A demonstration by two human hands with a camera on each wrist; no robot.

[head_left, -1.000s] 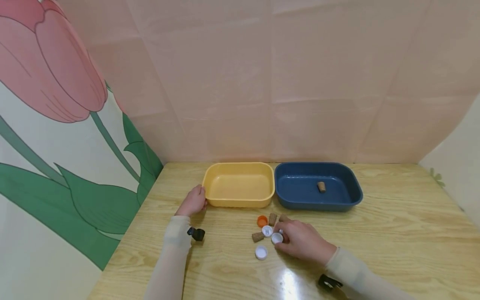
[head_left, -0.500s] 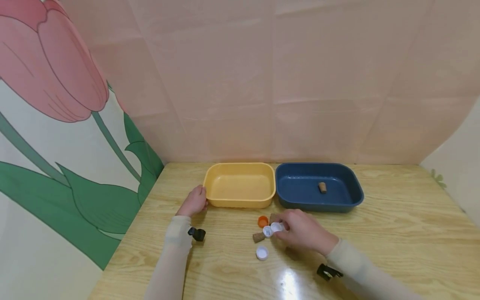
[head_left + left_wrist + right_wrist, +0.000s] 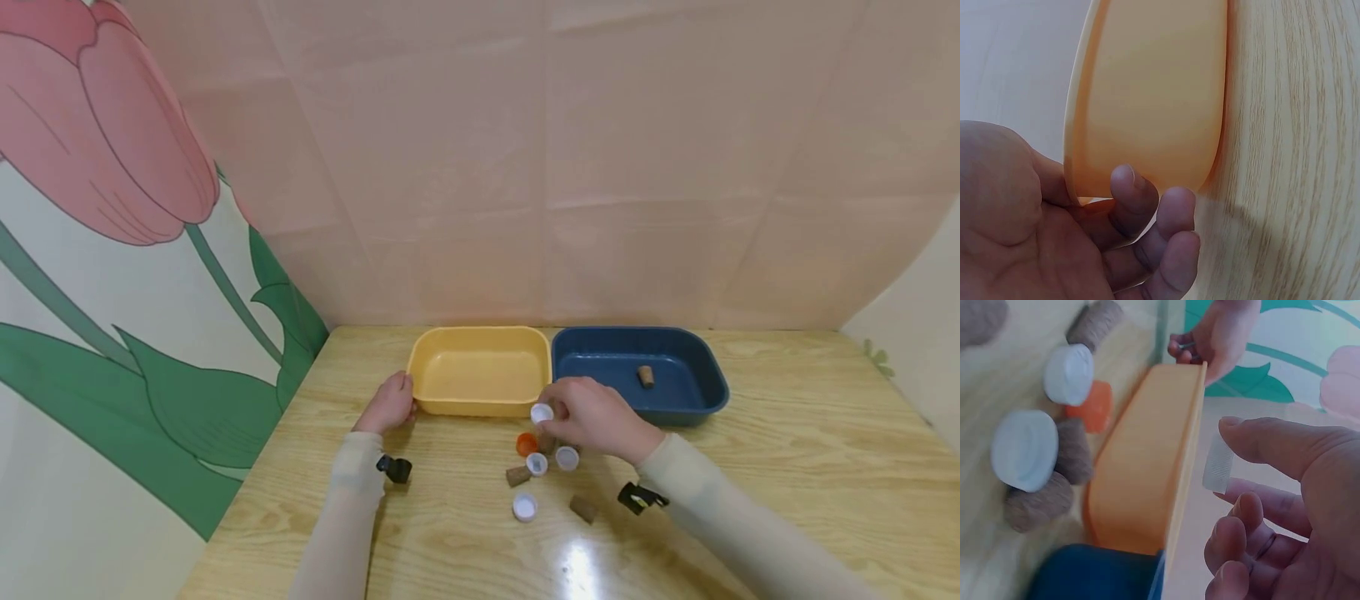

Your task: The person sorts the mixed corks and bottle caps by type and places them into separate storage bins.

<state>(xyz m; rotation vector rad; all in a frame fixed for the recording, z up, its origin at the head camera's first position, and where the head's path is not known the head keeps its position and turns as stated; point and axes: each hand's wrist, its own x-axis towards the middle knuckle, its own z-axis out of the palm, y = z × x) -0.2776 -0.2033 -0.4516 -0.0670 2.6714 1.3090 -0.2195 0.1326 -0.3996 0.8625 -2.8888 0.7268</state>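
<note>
My right hand pinches a white bottle cap between thumb and fingers, just above the front right corner of the yellow tray. The right wrist view shows this cap held edge-on beside the tray's rim. My left hand grips the left end of the yellow tray, and its fingers curl under the rim. On the table below my right hand lie an orange cap, three white caps and several corks.
A blue tray stands right of the yellow one, touching it, with one cork inside. A lone cork and a white cap lie nearer me. Pink panels wall off the wooden table at the back.
My right hand has picked a white cap out of the pile and carried it up and back to the yellow tray's front edge. The left hand has stayed put.
</note>
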